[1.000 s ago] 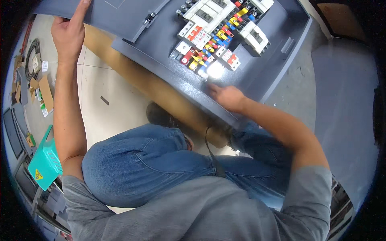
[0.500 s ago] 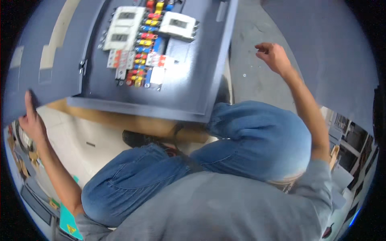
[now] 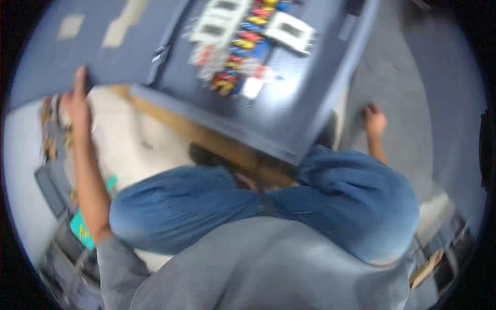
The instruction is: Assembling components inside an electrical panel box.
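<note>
A dark grey electrical cabinet (image 3: 289,119) lies tilted in front of my knees, its door (image 3: 119,62) swung out to the left. My left hand (image 3: 78,109) grips the door's near edge, one digit stretched over the upper face and the other fingers partly hidden. Inside the cabinet sit white breakers (image 3: 292,32) and a row of red, yellow and blue terminals (image 3: 243,49). Off to the right, beyond the cabinet, my right hand (image 3: 376,123) is closed above the grey surface. Something small and dark shows at its fingertips, too blurred to name.
A brown board (image 3: 206,139) lies under the cabinet's near edge. My jeans-clad knees (image 3: 356,201) are close to its lower corner. At the left are a turquoise item (image 3: 82,230) and dark boxes; more clutter (image 3: 439,243) stands at the lower right.
The view has swung, shifting the cabinet rightward in the picture. My right hand has moved down and closer to the grey surface, fingers closed. My left hand stays at the door's edge.
</note>
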Demonstrator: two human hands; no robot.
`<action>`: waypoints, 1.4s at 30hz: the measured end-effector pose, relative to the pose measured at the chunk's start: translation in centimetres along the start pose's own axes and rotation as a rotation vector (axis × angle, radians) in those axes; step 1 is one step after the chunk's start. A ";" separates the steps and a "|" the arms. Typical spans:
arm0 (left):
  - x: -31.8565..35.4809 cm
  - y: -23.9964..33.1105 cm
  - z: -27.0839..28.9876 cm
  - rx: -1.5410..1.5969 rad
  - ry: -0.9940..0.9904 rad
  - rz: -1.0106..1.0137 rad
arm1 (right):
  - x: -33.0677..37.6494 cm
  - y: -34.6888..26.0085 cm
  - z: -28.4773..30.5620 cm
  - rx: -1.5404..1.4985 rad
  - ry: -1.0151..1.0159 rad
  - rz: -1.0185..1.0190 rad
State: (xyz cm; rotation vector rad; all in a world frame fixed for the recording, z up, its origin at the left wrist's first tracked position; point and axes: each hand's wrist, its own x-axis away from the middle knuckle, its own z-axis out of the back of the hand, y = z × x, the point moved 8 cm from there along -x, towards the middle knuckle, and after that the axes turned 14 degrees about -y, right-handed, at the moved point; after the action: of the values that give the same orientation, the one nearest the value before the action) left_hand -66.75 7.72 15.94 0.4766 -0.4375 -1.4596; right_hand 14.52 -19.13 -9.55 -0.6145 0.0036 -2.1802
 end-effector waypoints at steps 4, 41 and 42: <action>0.7 0.6 0.6 0.480 0.101 -0.028 | -0.1 -1.5 -1.0 0.186 0.078 0.101; 0.4 -4.5 3.5 -0.811 -0.027 -0.240 | 0.1 -0.3 0.7 -0.062 0.141 0.016; -0.4 -4.7 2.3 -0.347 -0.026 -0.091 | 0.5 -0.6 3.0 -0.091 0.174 -0.047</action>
State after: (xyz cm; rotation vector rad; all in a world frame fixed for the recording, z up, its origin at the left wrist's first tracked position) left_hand -71.92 7.73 15.21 0.2022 -0.1777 -1.5926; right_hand 15.09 -18.53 -6.56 -0.4775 0.1828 -2.2824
